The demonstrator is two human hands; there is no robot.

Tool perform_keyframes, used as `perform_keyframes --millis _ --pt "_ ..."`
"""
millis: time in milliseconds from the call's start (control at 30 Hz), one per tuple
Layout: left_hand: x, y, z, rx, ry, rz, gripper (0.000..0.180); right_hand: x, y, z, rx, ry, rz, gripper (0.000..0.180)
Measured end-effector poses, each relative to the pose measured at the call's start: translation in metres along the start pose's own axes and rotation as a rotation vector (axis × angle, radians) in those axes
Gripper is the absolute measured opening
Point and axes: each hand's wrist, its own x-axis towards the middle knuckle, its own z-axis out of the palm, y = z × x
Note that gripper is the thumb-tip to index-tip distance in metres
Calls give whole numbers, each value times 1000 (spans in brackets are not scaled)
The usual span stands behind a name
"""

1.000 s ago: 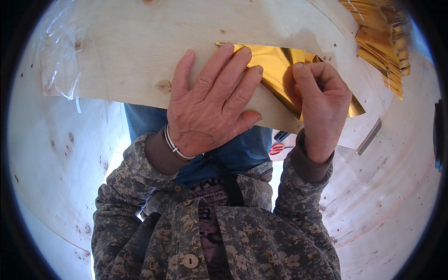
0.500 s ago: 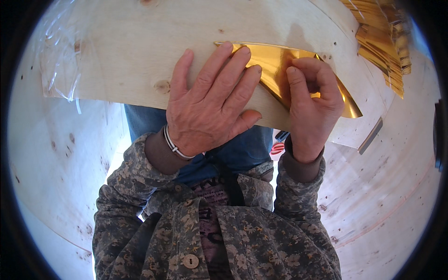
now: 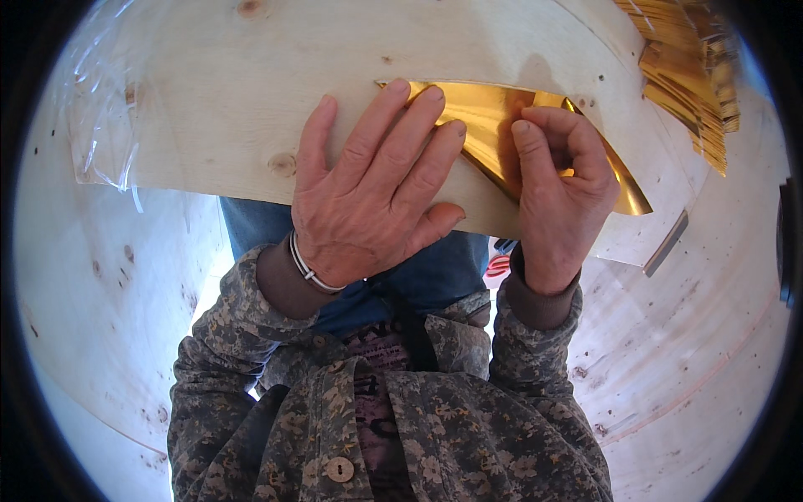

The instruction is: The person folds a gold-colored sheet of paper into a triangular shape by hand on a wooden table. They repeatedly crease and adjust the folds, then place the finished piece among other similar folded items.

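Observation:
A shiny gold foil sheet, tapering to a point at its left end, lies on a pale plywood board. My left hand is spread flat, palm down, with its fingertips over the left part of the foil and a white band at the wrist. Thumb and bent forefinger of my right hand are pinched together on the foil's right part. There the sheet curls up, and its lower right corner sticks out beyond the hand. The exact edge in the pinch is partly hidden by the fingers.
A bundle of gold foil strips lies at the upper right. Clear plastic strips hang over the board's left end. A thin grey bar rests at the right. Red loop handles show below the board, beside my right wrist.
My left hand has shifted slightly left over the foil, and its fingers lean a little further left. My right hand keeps its pinch almost in place.

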Motion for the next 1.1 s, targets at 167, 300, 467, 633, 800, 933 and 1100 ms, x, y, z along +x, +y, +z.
perform_keyframes --millis 167,300,467,633,800,933,1100 --pt "0 0 0 6 -11 5 61 1 0 0 27 1 14 7" --pt "1 0 -1 21 -18 5 61 1 -1 2 88 -6 47 7" --pt "1 -1 -5 29 -48 9 60 1 -4 3 92 -5 81 7" --pt "1 0 -6 16 -64 5 60 1 -4 2 89 -10 81 7" --pt "2 0 -4 12 -52 1 60 0 -5 1 139 -14 114 8" --pt "2 1 -5 18 -53 2 60 1 -4 0 170 -29 125 8" --pt "3 1 -4 6 -44 1 59 2 -4 0 122 -29 97 7"
